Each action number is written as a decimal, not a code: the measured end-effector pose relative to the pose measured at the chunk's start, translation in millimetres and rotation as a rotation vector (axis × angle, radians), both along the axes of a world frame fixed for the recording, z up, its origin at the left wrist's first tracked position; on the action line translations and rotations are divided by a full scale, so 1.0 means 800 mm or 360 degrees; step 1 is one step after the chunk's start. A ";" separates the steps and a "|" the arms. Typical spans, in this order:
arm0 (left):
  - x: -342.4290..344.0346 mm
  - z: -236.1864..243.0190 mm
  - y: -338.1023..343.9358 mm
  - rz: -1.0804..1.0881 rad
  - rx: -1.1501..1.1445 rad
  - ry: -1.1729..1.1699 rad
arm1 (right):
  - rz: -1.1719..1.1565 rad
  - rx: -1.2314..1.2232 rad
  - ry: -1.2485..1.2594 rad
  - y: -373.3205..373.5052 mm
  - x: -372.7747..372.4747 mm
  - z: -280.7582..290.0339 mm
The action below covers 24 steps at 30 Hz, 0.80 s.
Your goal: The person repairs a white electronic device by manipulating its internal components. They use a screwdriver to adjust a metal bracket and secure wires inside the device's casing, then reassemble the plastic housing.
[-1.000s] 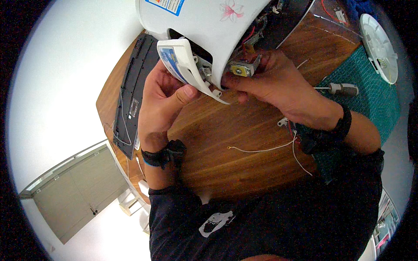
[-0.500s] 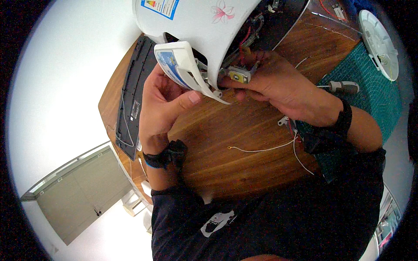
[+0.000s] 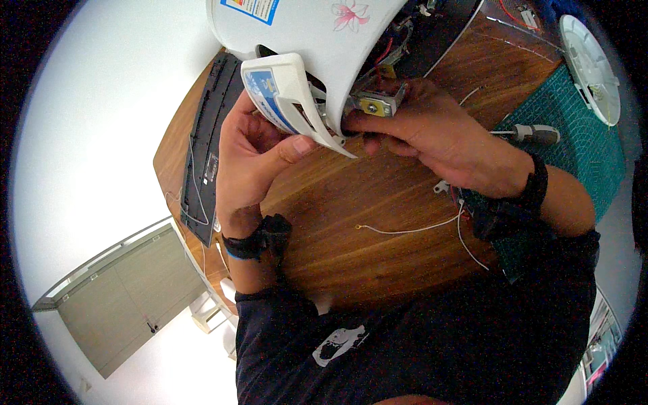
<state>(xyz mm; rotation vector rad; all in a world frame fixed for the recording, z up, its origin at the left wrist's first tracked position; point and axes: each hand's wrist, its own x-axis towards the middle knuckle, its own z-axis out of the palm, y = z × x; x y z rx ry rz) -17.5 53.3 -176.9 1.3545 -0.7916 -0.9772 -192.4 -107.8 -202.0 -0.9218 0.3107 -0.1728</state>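
Note:
A white appliance housing (image 3: 297, 27) with a pink flower print, which looks like a rice cooker, lies on its side with its wired underside open to the right. My left hand (image 3: 253, 152) grips a white control panel (image 3: 297, 77) with a blue label, thumb on its lower edge. The panel stands tilted away from a cutout in the housing. My right hand (image 3: 445, 131) reaches its fingers under the housing's rim, beside a small metal-framed part with a yellow face (image 3: 374, 106). Its fingertips are partly hidden, so what they pinch cannot be made out.
A screwdriver (image 3: 536, 133) lies on a green cutting mat (image 3: 587, 158) at the right, near a round white cover (image 3: 590, 67). White wires (image 3: 412, 231) with ring terminals rest on the wooden table (image 3: 344, 250). A black keyboard-like slab (image 3: 209, 148) lies at the left.
The control panel has moved slightly up toward the housing with my left hand. The metal-framed part has shifted and turned a little. My right hand stays at the rim.

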 end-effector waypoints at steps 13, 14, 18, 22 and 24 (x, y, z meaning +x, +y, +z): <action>-0.001 -0.001 -0.001 0.0016 -0.0053 -0.0032 | 0.0032 -0.0059 0.0139 0.003 -0.002 -0.003; -0.001 -0.001 -0.001 0.0012 -0.0051 -0.0041 | 0.0060 -0.0048 0.0134 0.002 -0.003 -0.005; -0.003 0.000 0.000 0.0050 0.0018 -0.0083 | 0.0096 0.0118 0.0081 0.002 -0.005 -0.005; -0.002 -0.004 0.000 0.0040 -0.0027 -0.0097 | 0.0058 0.0215 0.0078 0.008 -0.007 -0.012; -0.002 -0.005 0.002 0.0042 -0.0022 -0.0101 | -0.0003 0.0116 0.0064 0.014 -0.005 -0.012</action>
